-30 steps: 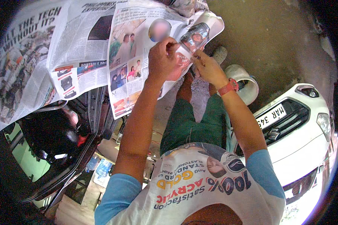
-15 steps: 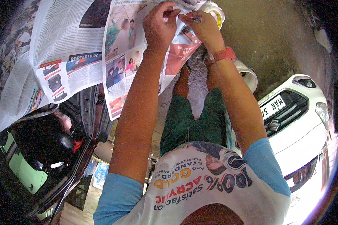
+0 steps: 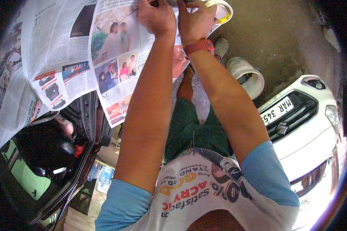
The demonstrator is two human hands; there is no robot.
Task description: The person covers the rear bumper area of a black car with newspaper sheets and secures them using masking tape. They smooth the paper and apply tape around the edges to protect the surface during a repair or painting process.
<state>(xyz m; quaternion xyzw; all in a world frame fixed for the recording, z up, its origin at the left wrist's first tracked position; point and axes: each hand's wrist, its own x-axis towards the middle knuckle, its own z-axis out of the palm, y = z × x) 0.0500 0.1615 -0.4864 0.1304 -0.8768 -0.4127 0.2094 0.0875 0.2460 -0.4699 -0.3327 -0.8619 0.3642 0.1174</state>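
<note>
My left hand (image 3: pixel 157 18) is closed at the top edge over a newspaper sheet (image 3: pixel 115 38), thumb and fingers pinched together. Its fingertips are partly cut off, so what lies between them is hidden. Close beside it, my right hand (image 3: pixel 198 23), with a red watch (image 3: pixel 198 46) on the wrist, is also closed. A white roll of tape (image 3: pixel 230 13) with a yellow inner ring sits against the outer side of that hand, seemingly held in its fingers. The sheet hangs down past my left forearm, overlapping another newspaper sheet (image 3: pixel 54 50) on the left.
Below the newspaper, at left, are a dark vehicle's open door edge (image 3: pixel 89 119) and a black side mirror (image 3: pixel 61 146). A white bucket (image 3: pixel 245 77) lies tipped on the floor near my feet. At right stands a white car (image 3: pixel 308 127).
Both hands have shifted up and left in the view, my right wrist most clearly. The newspaper has also moved left, and more of the bucket and one shoe shows.
</note>
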